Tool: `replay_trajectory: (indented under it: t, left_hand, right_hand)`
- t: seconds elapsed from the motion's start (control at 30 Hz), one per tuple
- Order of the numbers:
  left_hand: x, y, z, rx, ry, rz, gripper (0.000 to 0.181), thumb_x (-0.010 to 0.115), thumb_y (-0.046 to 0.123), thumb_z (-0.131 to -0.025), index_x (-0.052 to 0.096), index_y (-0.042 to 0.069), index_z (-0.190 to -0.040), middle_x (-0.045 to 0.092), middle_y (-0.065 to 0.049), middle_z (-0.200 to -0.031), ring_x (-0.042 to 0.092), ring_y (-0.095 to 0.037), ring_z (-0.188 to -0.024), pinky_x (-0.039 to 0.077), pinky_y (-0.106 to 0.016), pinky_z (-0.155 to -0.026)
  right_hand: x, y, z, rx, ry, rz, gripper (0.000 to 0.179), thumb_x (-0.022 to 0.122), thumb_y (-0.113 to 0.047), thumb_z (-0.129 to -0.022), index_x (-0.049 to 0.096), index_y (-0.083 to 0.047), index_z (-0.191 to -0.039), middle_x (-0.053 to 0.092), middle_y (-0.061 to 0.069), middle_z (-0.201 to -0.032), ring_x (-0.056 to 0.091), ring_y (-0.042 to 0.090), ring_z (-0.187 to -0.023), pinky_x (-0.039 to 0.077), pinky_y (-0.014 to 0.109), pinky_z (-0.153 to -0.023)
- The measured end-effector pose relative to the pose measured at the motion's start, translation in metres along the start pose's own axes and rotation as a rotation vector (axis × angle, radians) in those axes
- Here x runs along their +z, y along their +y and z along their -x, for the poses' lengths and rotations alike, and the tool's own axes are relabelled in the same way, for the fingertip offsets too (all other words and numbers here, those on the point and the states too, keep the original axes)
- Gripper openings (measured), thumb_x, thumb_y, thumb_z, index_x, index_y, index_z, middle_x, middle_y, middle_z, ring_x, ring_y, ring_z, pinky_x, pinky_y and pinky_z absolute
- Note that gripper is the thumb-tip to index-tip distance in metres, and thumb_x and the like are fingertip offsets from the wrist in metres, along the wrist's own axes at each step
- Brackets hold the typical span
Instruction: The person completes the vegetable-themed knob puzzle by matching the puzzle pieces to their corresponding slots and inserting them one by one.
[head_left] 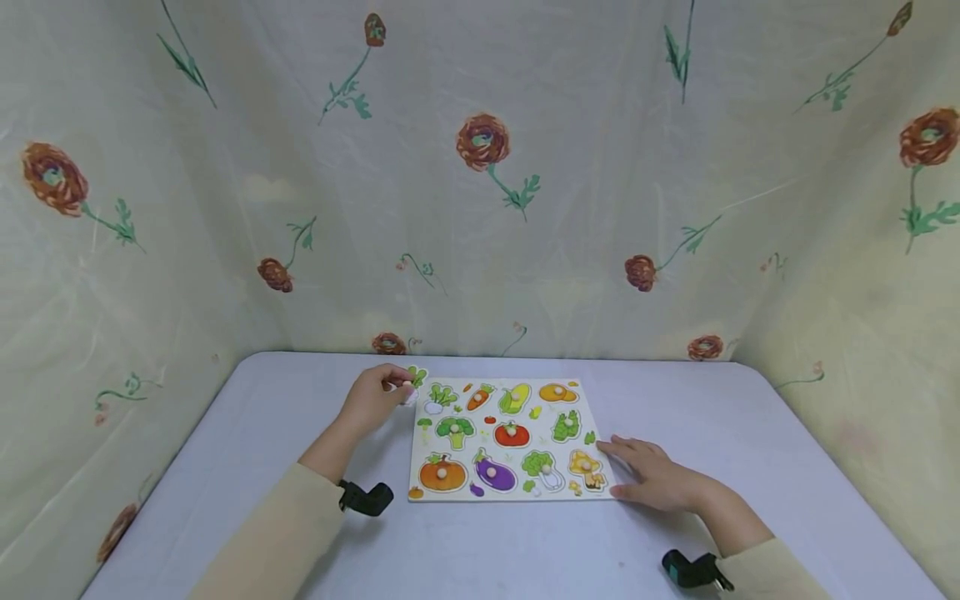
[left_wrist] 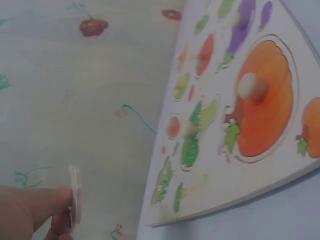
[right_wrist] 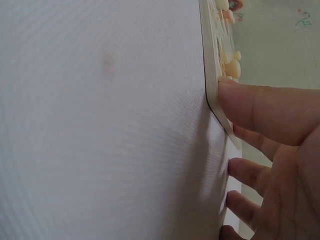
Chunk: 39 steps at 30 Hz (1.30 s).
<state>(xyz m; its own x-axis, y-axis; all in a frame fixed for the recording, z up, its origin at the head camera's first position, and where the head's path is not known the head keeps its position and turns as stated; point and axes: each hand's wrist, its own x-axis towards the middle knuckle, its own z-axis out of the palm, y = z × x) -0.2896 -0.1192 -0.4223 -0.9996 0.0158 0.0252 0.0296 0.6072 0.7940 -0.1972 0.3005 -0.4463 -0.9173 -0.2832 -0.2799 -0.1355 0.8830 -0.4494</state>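
Near the far left corner of a wooden vegetable puzzle board (head_left: 543, 437), my left hand (head_left: 371, 398) pinches a white turnip piece (head_left: 411, 390) with green leaves. The left wrist view shows that thin piece (left_wrist: 75, 197) nearly edge-on, between thumb and fingertips, off to the side of the board (left_wrist: 200, 212). My right hand (head_left: 660, 479) rests at the board's right edge with its fingers spread. Its thumb (right_wrist: 265, 107) touches the edge near the corner in the right wrist view, while the other fingers reach down to the tabletop.
Knobbed pieces sit in the board, among them a pumpkin (head_left: 442, 473), an eggplant (head_left: 495, 477), a tomato (head_left: 512, 435) and a corn cob (head_left: 515, 398). A pale cloth covers the table (head_left: 487, 550). Flowered curtains (head_left: 480, 275) enclose its back and sides.
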Motion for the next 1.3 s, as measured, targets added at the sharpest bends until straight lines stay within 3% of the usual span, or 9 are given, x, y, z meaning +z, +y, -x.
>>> replay_trajectory:
  t: [0.27,0.57,0.8,1.3]
  left_hand:
    - [0.025,-0.004,-0.015,0.008,-0.041,-0.013,0.016,0.067,0.019,-0.095,0.070,0.015,-0.111,0.066,-0.005,-0.111,0.054,-0.024,-0.106,0.050,-0.035,-0.087]
    - [0.044,-0.008,-0.033,-0.024,-0.109,-0.048,0.011,0.066,0.018,-0.096,0.072,0.016,-0.105,0.065,-0.003,-0.103,0.053,-0.019,-0.092,0.046,-0.028,-0.074]
    - [0.051,-0.012,-0.035,-0.008,-0.109,-0.047,0.010,0.066,0.015,-0.096,0.071,0.012,-0.104,0.065,-0.005,-0.100,0.055,-0.017,-0.089,0.048,-0.028,-0.076]
    - [0.059,-0.016,-0.036,-0.052,-0.107,-0.090,0.010,0.066,0.012,-0.095,0.070,0.012,-0.104,0.067,-0.006,-0.105,0.058,-0.020,-0.095,0.051,-0.036,-0.089]
  right_hand:
    - [0.000,0.000,0.000,0.003,-0.005,-0.002,0.075,0.069,-0.041,-0.089,0.040,-0.014,-0.152,0.025,0.027,-0.160,0.017,0.055,-0.145,0.021,0.076,-0.111]
    - [0.001,0.000,0.001,-0.002,0.002,-0.004,0.075,0.069,-0.042,-0.089,0.040,-0.014,-0.152,0.026,0.026,-0.160,0.018,0.055,-0.145,0.022,0.076,-0.110]
    - [0.000,-0.001,0.002,-0.016,0.003,-0.008,0.074,0.069,-0.041,-0.089,0.040,-0.014,-0.151,0.025,0.027,-0.160,0.018,0.055,-0.144,0.022,0.076,-0.110]
    - [-0.001,-0.003,0.004,0.002,-0.002,-0.007,0.074,0.069,-0.041,-0.089,0.040,-0.016,-0.152,0.025,0.026,-0.161,0.017,0.055,-0.145,0.022,0.076,-0.110]
